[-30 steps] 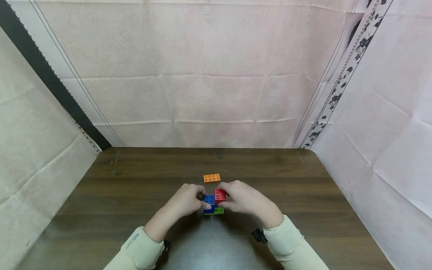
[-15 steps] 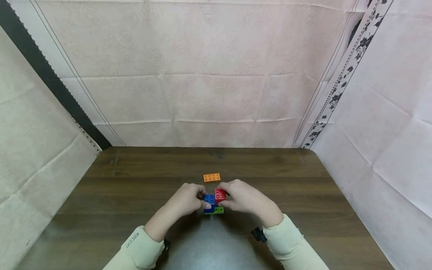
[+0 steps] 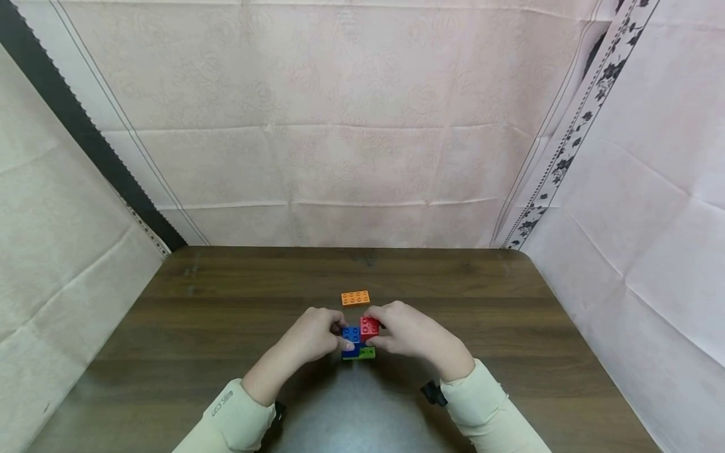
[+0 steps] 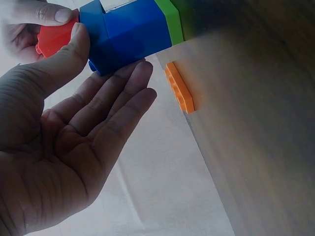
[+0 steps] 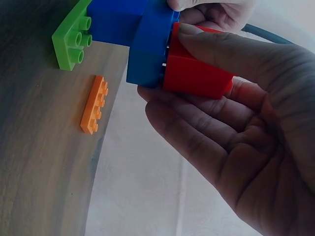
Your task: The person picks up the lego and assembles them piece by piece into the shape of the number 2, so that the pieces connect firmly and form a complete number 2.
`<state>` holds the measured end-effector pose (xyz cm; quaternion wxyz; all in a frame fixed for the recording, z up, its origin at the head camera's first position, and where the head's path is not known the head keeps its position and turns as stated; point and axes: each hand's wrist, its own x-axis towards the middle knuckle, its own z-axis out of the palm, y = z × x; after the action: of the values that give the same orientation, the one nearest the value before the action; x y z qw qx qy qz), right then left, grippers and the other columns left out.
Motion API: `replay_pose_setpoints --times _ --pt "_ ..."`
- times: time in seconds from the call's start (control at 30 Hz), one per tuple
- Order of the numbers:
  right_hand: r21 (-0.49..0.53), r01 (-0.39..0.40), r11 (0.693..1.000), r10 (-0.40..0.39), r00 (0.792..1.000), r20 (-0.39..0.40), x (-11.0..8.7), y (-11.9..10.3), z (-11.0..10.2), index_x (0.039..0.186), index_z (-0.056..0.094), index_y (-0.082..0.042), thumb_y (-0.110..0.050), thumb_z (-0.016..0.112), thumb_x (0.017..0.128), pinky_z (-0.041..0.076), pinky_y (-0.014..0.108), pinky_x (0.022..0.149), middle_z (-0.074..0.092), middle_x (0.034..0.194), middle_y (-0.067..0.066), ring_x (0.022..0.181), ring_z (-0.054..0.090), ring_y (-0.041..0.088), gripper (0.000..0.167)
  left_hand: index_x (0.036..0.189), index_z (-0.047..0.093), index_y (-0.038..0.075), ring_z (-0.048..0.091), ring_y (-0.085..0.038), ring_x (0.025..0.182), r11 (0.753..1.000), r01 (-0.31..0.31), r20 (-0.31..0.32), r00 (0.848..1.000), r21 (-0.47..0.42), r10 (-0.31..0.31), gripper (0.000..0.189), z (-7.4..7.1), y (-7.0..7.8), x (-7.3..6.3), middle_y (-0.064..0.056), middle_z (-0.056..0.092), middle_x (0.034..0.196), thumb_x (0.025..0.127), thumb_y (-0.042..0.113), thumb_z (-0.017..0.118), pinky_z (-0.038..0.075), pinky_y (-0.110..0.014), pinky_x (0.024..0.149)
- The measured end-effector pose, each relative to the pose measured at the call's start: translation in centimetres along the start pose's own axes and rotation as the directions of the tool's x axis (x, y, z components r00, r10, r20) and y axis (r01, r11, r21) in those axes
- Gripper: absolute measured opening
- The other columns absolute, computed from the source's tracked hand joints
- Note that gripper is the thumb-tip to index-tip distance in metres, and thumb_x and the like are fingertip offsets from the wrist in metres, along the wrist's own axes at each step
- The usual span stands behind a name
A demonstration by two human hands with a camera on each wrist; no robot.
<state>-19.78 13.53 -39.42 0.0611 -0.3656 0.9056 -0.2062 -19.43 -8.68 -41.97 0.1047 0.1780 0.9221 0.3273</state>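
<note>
A green toy building plate (image 5: pixel 64 44) lies lowest in a small stack, with bare studs at its right end. A dark blue brick (image 4: pixel 138 29) sits on its left part. Over that lies a lighter blue brick (image 5: pixel 146 46) that juts out to the right. My left hand (image 3: pixel 313 336) grips the blue bricks between thumb and fingers. With thumb and fingers, my right hand (image 3: pixel 416 333) pinches a red brick (image 5: pixel 199 64) at the right end of the lighter blue one. A narrow gap with stud edges shows between these two in the right wrist view.
An orange plate (image 3: pixel 355 298) with studs up lies just beyond the stack on the brown wooden table (image 3: pixel 255 277). Pale cloth (image 3: pixel 351 126) hangs behind the table's far edge and along both sides.
</note>
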Motion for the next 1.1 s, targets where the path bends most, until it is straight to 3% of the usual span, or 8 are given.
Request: replay_pose_setpoints --times 1.1 --pt "0.019 -0.024 1.000 0.024 1.000 0.009 0.07 0.13 0.13 0.113 0.066 -0.010 -0.022 0.078 0.090 0.051 0.019 0.064 0.066 0.087 -0.007 0.069 0.057 0.005 0.028 0.099 0.073 0.011 0.061 -0.015 0.074 1.000 0.024 0.003 1.000 -0.004 -0.024 0.027 0.01 0.14 -0.04 0.001 0.068 0.086 0.082 0.027 0.085 0.055 -0.036 0.070"
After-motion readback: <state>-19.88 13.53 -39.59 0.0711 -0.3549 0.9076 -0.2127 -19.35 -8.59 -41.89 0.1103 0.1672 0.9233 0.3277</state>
